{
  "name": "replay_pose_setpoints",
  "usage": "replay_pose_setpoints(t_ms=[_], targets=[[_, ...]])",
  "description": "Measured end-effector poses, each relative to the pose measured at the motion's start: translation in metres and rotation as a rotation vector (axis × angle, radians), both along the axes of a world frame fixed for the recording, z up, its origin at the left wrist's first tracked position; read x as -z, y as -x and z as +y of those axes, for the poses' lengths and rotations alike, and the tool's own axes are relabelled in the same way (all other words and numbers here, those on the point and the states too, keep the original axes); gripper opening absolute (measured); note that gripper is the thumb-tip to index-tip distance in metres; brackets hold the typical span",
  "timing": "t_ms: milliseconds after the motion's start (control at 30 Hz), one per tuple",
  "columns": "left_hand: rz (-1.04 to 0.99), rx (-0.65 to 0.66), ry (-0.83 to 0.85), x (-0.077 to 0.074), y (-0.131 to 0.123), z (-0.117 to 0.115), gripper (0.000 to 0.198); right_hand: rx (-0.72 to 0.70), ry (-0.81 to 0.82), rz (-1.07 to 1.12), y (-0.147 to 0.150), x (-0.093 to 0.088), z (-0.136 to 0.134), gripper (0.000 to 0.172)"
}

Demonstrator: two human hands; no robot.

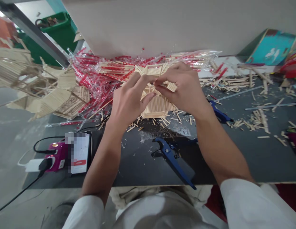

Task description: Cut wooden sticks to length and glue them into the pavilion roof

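Note:
A many-sided model built from thin wooden sticks (155, 107) sits on the dark table in front of me. My left hand (128, 97) lies against its left side, fingers curled over the top and thumb resting near the middle. From the right, my right hand (183, 86) reaches over the model, thumb and index finger pinched together at its centre. Whatever is in that pinch is too small to make out. Short stick offcuts lie around the model's base. Nearer to me are a clear plastic ruler (165, 134) and a blue-handled cutter (173, 157).
Red-and-clear plastic wrappers (97, 76) with sticks pile up behind. More stick models (52, 95) stand at left. A phone (81, 154) and purple power strip (57, 156) lie front left. Loose sticks (231, 82) and a teal box (271, 47) are at right.

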State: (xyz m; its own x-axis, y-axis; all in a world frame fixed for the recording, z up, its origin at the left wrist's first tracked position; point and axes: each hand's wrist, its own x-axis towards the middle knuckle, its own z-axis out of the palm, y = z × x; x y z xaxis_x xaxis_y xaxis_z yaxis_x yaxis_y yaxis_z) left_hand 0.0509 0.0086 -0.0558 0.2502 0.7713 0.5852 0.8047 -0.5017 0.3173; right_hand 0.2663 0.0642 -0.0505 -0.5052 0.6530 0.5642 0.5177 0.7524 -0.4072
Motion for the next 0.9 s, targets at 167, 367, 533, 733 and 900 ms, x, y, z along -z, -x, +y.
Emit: replay_pose_setpoints(t_ms=[167, 367, 533, 733, 900], targets=[[-0.014, -0.029, -0.007, 0.001, -0.006, -0.005, 0.025, -0.011, 0.037, 0.079, 0.001, 0.006, 0.003, 0.006], [-0.029, 0.037, -0.018, -0.015, -0.002, -0.004, 0.026, -0.009, 0.045, 0.123, 0.003, 0.010, 0.005, 0.007], [-0.118, 0.028, -0.036, -0.045, 0.003, -0.001, 0.017, -0.051, 0.017, 0.164, 0.003, 0.008, 0.004, 0.019], [0.088, 0.149, 0.035, -0.033, 0.009, 0.017, 0.022, -0.059, 0.068, 0.171, 0.004, 0.008, 0.003, 0.023], [0.053, 0.134, 0.063, -0.019, 0.001, 0.023, 0.011, -0.054, 0.090, 0.184, 0.004, 0.010, 0.004, 0.019]])
